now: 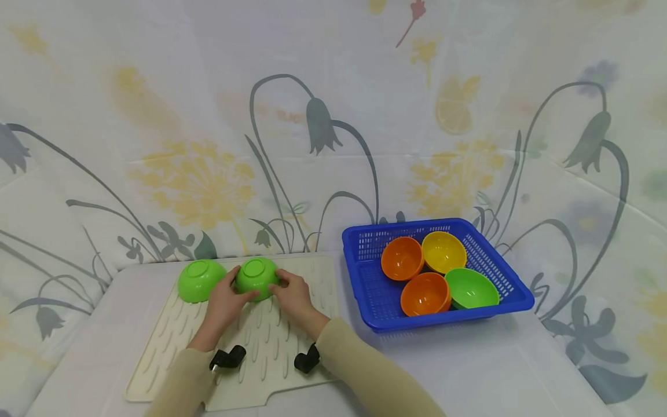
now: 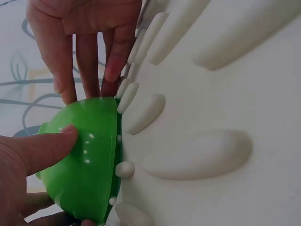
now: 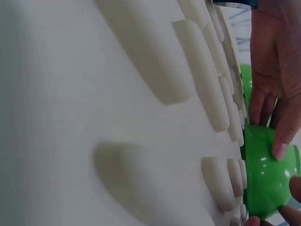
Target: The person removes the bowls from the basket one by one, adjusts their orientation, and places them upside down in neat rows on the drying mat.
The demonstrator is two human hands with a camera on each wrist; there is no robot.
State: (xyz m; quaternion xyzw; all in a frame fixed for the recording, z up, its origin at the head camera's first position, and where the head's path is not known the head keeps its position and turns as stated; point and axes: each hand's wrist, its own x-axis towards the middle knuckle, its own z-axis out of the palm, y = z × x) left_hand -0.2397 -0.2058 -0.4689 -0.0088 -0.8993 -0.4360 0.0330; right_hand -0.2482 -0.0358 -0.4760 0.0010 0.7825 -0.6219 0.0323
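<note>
Green bowl (image 1: 256, 277), upside down on the cream mat (image 1: 271, 350) at lower left, has our left hand (image 1: 224, 305) and right hand (image 1: 297, 298) clamped round it, beside another upturned bowl (image 1: 199, 284). Faint lettering (image 1: 290, 116) on the flowered cloth (image 1: 333, 49) we cannot read; at right, our blue basket (image 1: 448, 320) holds two orange bowls (image 1: 402, 259), a yellow bowl (image 1: 444, 252) and a lime bowl (image 1: 471, 288).

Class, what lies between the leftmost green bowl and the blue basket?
In the head view, left to right: the left hand, the second green bowl, upturned in both hands' grip, the right hand, then bare mat.
</note>
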